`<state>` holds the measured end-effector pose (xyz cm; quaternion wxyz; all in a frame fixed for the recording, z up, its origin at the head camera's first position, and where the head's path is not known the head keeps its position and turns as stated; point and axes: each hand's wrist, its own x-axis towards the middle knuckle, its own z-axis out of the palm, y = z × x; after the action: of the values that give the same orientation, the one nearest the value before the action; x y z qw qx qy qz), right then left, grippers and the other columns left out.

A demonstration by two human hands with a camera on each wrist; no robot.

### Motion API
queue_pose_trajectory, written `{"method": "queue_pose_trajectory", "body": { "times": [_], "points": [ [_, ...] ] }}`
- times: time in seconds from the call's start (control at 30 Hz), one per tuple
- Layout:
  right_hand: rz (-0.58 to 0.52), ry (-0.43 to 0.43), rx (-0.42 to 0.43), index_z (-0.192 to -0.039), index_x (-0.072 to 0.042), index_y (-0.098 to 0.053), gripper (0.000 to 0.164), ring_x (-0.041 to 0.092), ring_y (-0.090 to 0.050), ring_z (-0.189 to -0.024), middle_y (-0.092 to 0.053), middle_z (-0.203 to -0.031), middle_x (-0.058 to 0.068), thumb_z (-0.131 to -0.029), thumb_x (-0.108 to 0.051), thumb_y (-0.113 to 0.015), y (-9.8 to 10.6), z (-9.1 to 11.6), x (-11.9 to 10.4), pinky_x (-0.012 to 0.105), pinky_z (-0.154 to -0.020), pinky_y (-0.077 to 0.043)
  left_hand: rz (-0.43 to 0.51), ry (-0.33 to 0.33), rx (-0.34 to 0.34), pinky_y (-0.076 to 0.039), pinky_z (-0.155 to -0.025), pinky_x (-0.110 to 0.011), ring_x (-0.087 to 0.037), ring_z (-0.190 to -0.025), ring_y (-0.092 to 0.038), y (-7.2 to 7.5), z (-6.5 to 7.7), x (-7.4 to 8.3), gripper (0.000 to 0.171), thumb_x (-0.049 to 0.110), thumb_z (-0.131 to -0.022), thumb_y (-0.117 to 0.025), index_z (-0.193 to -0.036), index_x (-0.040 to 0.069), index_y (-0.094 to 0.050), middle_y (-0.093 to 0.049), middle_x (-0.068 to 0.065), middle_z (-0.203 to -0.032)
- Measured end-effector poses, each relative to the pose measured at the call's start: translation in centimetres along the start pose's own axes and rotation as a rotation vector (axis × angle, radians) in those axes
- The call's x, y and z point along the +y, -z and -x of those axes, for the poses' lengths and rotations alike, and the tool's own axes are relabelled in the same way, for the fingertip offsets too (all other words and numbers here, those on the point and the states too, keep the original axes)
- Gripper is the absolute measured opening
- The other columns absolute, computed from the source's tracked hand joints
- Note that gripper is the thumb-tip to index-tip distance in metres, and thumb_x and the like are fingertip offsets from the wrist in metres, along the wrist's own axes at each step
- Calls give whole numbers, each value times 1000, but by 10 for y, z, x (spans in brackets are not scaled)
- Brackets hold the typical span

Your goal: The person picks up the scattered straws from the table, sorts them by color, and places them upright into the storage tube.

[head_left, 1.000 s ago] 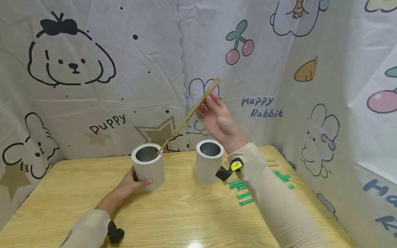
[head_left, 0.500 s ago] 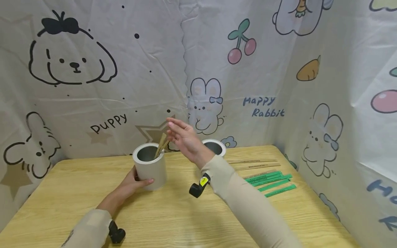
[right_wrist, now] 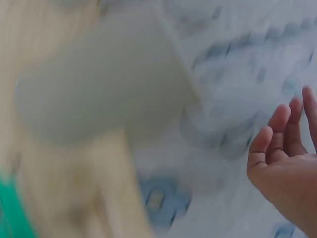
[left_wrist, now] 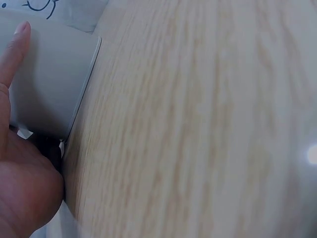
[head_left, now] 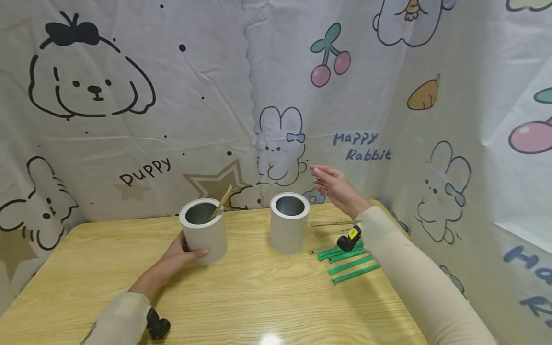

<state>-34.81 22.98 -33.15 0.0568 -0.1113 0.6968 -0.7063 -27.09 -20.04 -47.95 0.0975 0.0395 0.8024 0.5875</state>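
Note:
My left hand grips the left white canister low down, thumb across its front and the other fingers mostly hidden behind. Narrow tan sticks lean against the inside of its rim and poke out at the right; their number is unclear. In the left wrist view the thumb lies along the canister's side. My right hand hangs in the air right of the second white canister, holding nothing, its fingers loosely bent. Below it on the table lie several flat green sticks and a few tan sticks.
The wood-grain table ends against a printed cloth at the back and right. The second canister stands upright between the held one and the loose sticks. My right forearm partly covers the green sticks.
My right hand carried a tan stick left and let it go into the left canister, then moved back right without it. My left hand has stayed on the canister.

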Motion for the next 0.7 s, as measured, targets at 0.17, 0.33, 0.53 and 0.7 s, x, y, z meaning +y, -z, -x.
{"method": "queue_pose_trajectory", "body": {
  "times": [0.17, 0.33, 0.53, 0.7],
  "points": [
    [381, -74, -42, -147, -3, -49, 55, 30, -49, -136, -49, -152, 15, -103, -36, -58, 51, 9, 55, 51, -118, -38, 0, -2, 6, -18, -126, -60, -42, -153, -22, 0, 2, 0, 104, 29, -90, -77, -162, 9, -5, -19, -23, -166],
    [546, -174, -44, -146, 1, -50, 53, 45, -41, -143, -46, -153, 26, -103, -30, -59, 81, 19, 93, 62, -118, -33, 29, -27, -13, -20, -125, -60, -42, -153, -24, -2, 2, -1, 101, 27, -91, -75, -162, 10, -5, -21, -22, -166],
    [712, -180, -68, -132, 2, -64, 39, 41, -57, -125, -59, -139, 26, -100, -20, -64, 92, 22, 108, 55, -107, -48, 27, -15, -7, -20, -125, -61, -42, -153, -23, -1, 3, 0, 101, 28, -91, -75, -162, 12, -5, -20, -21, -166],
    [787, -131, -155, -122, 7, -69, 31, 41, -63, -118, -66, -128, 27, -95, -10, -69, 93, 25, 113, 51, -101, -53, 10, -4, 3, -20, -125, -61, -43, -153, -24, 0, 3, 1, 102, 29, -90, -76, -162, 11, -5, -20, -21, -166]
  ]
}}
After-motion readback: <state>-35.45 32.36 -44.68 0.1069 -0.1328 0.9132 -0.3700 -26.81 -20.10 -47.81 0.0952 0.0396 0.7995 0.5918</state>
